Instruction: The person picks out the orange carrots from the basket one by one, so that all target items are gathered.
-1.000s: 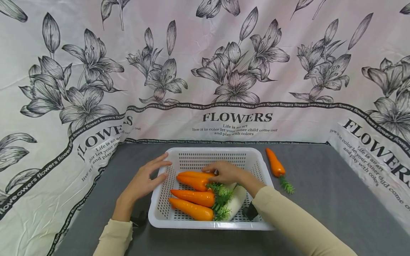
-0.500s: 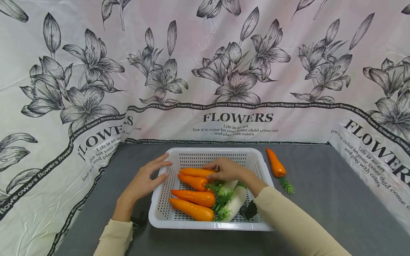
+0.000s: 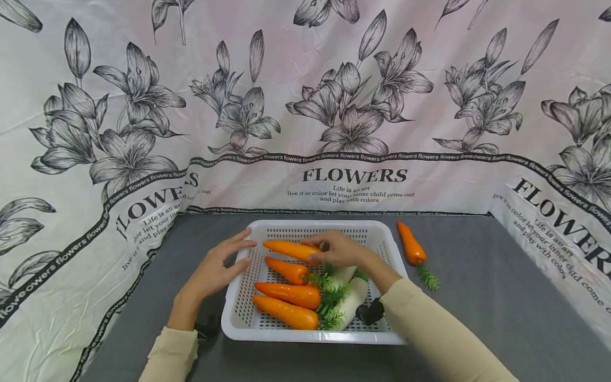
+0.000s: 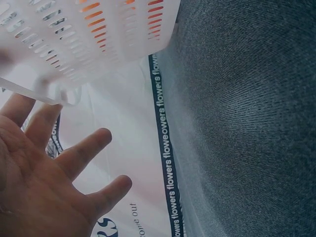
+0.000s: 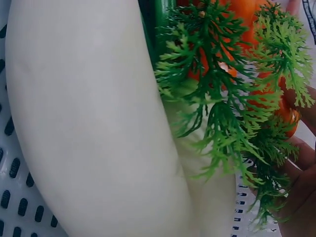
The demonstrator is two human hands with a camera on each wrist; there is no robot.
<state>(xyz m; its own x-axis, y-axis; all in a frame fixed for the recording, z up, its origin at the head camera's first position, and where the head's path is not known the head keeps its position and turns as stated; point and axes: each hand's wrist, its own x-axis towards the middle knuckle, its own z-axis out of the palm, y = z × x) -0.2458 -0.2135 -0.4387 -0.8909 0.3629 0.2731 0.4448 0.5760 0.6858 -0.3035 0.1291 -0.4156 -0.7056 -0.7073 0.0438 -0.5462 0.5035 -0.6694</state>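
My right hand (image 3: 342,251) pinches an orange carrot (image 3: 288,249) by its leafy end, lifted over the back half of a white perforated basket (image 3: 315,336). Below it lie several other carrots (image 3: 286,312), side by side with their tips to the left. White radishes (image 3: 354,300) fill the basket's right part; one radish (image 5: 94,123) looms large in the right wrist view, with green carrot leaves (image 5: 217,118) beside it. My left hand (image 3: 215,268) rests its spread fingers on the basket's left rim. In the left wrist view, two fingers touch that rim and the others stand apart.
One more carrot (image 3: 410,244) with green leaves lies on the grey tabletop (image 3: 477,276), right of the basket. A flower-printed cloth (image 3: 353,183) hangs behind and along both sides of the table.
The right hand has raised its carrot and shifted it toward the back of the basket, away from the carrot beside it. The left hand stays at the rim.
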